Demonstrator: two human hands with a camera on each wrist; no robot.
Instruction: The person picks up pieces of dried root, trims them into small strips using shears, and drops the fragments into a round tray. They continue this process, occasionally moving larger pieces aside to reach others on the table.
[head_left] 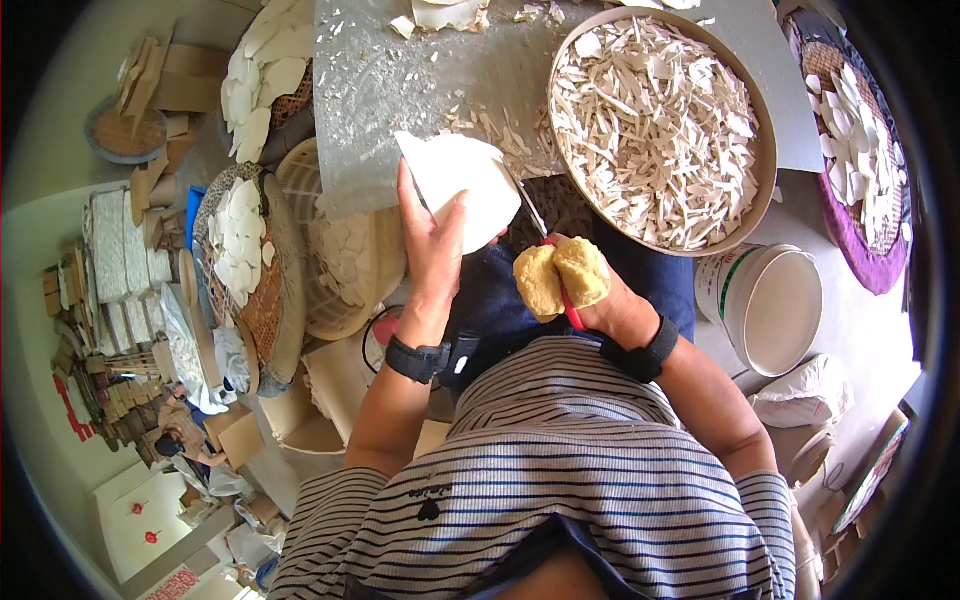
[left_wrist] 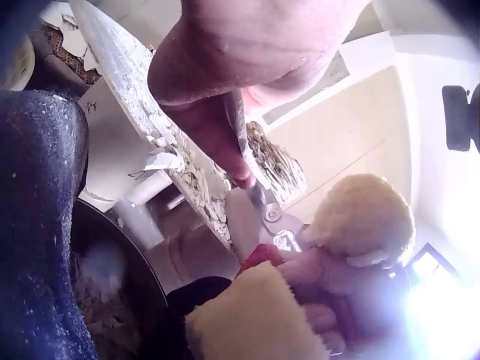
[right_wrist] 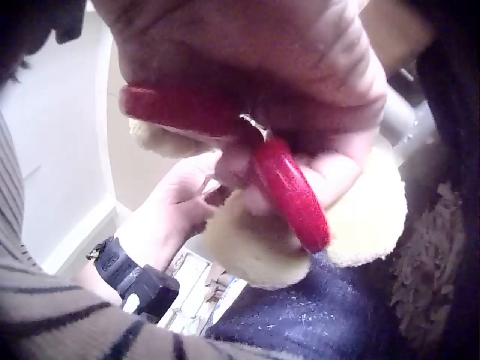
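My left hand grips a flat white piece with a pointed corner, thumb on its face. My right hand holds red-handled shears, whose grips carry yellow spongy padding. The metal blade lies along the right edge of the white piece. In the left wrist view the shears' pivot shows just below the left fingertips. Seen from the right wrist, the fingers curl round the red handles, which stand apart.
A round tray of white slivers sits at the right of the grey board. Baskets of white pieces stand at left, another at far right. A white bucket is right of my legs. Someone sits at far left.
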